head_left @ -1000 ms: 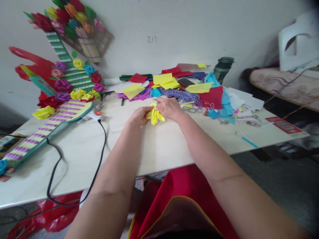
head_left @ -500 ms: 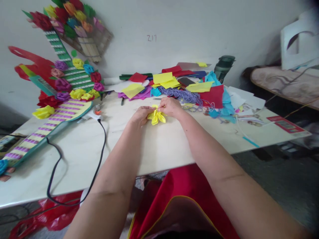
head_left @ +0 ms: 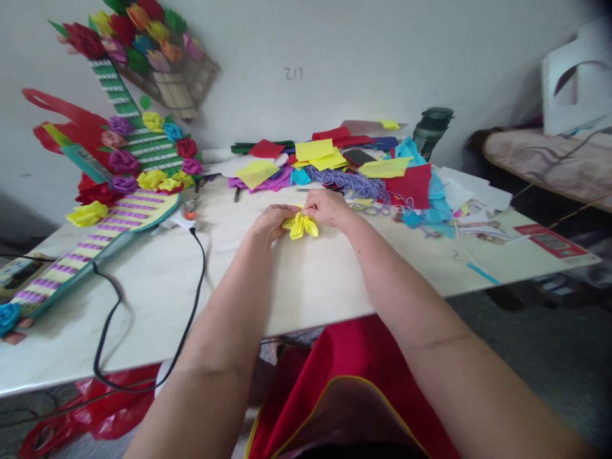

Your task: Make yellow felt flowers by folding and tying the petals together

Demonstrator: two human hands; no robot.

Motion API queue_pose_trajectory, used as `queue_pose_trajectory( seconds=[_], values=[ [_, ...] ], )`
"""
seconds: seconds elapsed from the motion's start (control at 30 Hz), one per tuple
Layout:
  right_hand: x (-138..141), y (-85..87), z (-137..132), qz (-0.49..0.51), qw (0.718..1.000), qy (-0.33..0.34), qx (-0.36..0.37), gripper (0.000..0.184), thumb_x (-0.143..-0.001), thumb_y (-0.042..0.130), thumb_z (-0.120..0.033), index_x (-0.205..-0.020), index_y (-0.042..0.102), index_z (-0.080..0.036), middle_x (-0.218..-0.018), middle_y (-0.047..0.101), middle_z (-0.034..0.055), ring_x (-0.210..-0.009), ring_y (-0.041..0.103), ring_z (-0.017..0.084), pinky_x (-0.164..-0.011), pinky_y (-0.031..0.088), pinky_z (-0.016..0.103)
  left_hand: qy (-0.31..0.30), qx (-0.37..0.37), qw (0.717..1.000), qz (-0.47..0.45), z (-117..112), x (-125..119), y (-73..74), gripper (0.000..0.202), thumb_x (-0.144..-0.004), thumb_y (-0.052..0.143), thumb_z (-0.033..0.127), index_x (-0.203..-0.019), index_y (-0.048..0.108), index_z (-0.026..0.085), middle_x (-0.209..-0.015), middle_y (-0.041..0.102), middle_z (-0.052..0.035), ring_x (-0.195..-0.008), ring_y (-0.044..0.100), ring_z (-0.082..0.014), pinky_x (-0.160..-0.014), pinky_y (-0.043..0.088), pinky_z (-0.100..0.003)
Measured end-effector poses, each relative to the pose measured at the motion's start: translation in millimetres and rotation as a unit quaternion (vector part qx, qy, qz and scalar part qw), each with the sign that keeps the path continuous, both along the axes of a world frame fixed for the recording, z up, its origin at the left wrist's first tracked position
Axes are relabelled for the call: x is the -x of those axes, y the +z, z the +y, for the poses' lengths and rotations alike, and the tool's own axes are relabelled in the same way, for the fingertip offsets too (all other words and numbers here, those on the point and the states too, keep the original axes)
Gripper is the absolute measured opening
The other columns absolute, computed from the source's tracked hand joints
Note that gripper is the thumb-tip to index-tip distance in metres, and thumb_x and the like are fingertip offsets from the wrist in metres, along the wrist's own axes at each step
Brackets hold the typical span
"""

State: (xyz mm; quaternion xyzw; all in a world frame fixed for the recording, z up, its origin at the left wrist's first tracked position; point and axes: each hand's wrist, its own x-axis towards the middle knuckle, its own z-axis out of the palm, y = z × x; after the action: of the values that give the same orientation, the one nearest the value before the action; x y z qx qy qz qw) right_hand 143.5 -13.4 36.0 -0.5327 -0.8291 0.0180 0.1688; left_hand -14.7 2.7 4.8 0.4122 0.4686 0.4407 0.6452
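Note:
A yellow paper flower [head_left: 301, 227] with several pointed petals is held between my two hands over the white table [head_left: 315, 287]. My left hand [head_left: 273, 221] pinches its left side. From the upper right, my right hand [head_left: 326, 206] grips the flower near its centre with thumb and forefinger. The part between the fingertips is hidden. Just behind my right hand lie scissors [head_left: 306, 190], partly covered by it. A tangle of purple yarn [head_left: 351, 181] rests beyond the hands, beside yellow paper sheets [head_left: 314, 150].
A hot glue gun [head_left: 182, 220] with a black cord [head_left: 198, 299] lies at the left. Further left stands a striped board [head_left: 102, 236] with paper flowers. Red paper [head_left: 408, 187], blue crepe paper [head_left: 435, 204] and a dark green bottle [head_left: 430, 131] are at the back right.
The flower's petals have shifted slightly in my fingers, with fewer showing at the top. Both hands keep their pinch, and the whole view has moved a little.

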Motion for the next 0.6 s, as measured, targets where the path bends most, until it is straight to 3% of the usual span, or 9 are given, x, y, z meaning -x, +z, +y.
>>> queue_pose_trajectory(
  seconds=[0.2,0.3,0.6],
  values=[
    [-4,-7.0,11,0.103,0.990,-0.046,0.080,0.022,-0.080,0.064,-0.029,-0.091,0.080,-0.020,-0.094,0.077,0.0039,-0.085,0.067,0.015,-0.072,0.045,0.023,-0.001,-0.081,0.996,0.028,0,-2,-8.3,0.016,-0.061,0.076,0.011,-0.068,0.062,0.013,-0.056,0.062,-0.0009,-0.049,0.056,-0.0101,-0.054,0.044,-0.022],
    [-3,-6.0,11,0.112,0.988,-0.058,0.087,0.021,-0.079,0.065,-0.028,-0.091,0.080,-0.019,-0.093,0.077,0.0038,-0.085,0.067,0.016,-0.072,0.045,0.023,-0.002,-0.104,0.994,0.029,1,-2,-10.4,0.019,-0.060,0.079,0.016,-0.068,0.062,0.013,-0.057,0.063,-0.0006,-0.049,0.055,-0.0100,-0.053,0.044,-0.022],
    [6,2.7,0,0.026,0.998,-0.044,0.038,0.023,-0.085,0.059,-0.031,-0.096,0.078,-0.023,-0.110,0.074,0.0035,-0.098,0.064,0.017,-0.070,0.041,0.025,0.011,-0.039,0.998,0.038,-2,0,-5.4,0.019,-0.065,0.080,0.017,-0.061,0.061,0.012,-0.053,0.061,-0.0021,-0.051,0.057,-0.0112,-0.054,0.046,-0.023]
  ],
)
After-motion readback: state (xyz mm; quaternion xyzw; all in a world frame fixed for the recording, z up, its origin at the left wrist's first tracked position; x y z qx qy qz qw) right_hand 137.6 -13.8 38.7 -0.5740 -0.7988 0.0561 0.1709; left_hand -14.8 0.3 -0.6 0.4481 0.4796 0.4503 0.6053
